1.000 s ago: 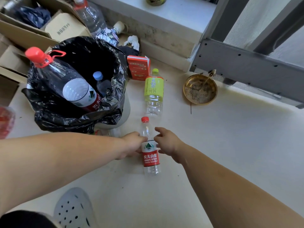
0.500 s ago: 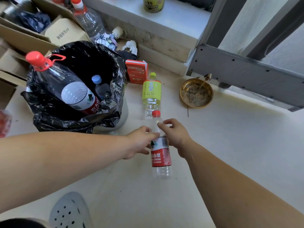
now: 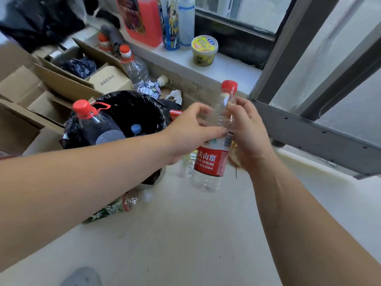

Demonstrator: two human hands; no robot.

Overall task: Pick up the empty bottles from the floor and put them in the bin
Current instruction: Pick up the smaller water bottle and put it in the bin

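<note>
A clear empty bottle with a red cap and red label (image 3: pixel 210 162) is held upright in the air, right of the bin. My left hand (image 3: pixel 189 131) and my right hand (image 3: pixel 249 131) both grip its upper part. The bin with a black bag (image 3: pixel 132 104) stands to the left; a large red-capped bottle (image 3: pixel 94 124) and a small blue-capped bottle (image 3: pixel 136 129) stick out of it. Another clear bottle with a green label (image 3: pixel 115 207) lies on the floor under my left forearm. A further bottle (image 3: pixel 188 164) on the floor is mostly hidden behind my left hand.
Open cardboard boxes (image 3: pixel 61 79) and a clear red-capped bottle (image 3: pixel 134 67) crowd the back left. On the window sill (image 3: pixel 231 67) stand a yellow tub (image 3: pixel 204 49), a red jug and spray bottles. A grey metal frame (image 3: pixel 309 133) runs along the right. My sandal (image 3: pixel 82 277) shows at the bottom.
Both hands closed on the red-labelled bottle and lifted it off the floor to an upright position. The view tilted up, so the window sill now shows.
</note>
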